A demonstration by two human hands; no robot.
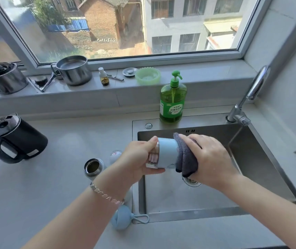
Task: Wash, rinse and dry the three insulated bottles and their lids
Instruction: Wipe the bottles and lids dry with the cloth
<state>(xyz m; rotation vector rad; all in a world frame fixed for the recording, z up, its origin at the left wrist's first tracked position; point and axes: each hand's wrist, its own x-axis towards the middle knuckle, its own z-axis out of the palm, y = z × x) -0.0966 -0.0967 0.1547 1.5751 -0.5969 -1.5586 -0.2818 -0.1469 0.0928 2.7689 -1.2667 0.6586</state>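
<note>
Head: detergent (172, 103) behind bottle (167, 151), kettle (16, 139) left

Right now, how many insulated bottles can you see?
2: a light blue bottle held over the sink, and an open bottle standing on the counter. A white thing behind the left hand may be a third.

- Strong daylight comes in through the window (125, 24) ahead of me; the sunlit buildings outside are partly washed out.
- The counter (62, 177) is evenly bright, with only a soft shadow under the kettle (16, 139).
- The faucet (256, 81) and the sink (269, 159) wall carry glints.
- The pale blue bottle (167, 151) at the centre is sharp.
- The wide lens bows the window frame and sill, and the edges look smeared.
</note>
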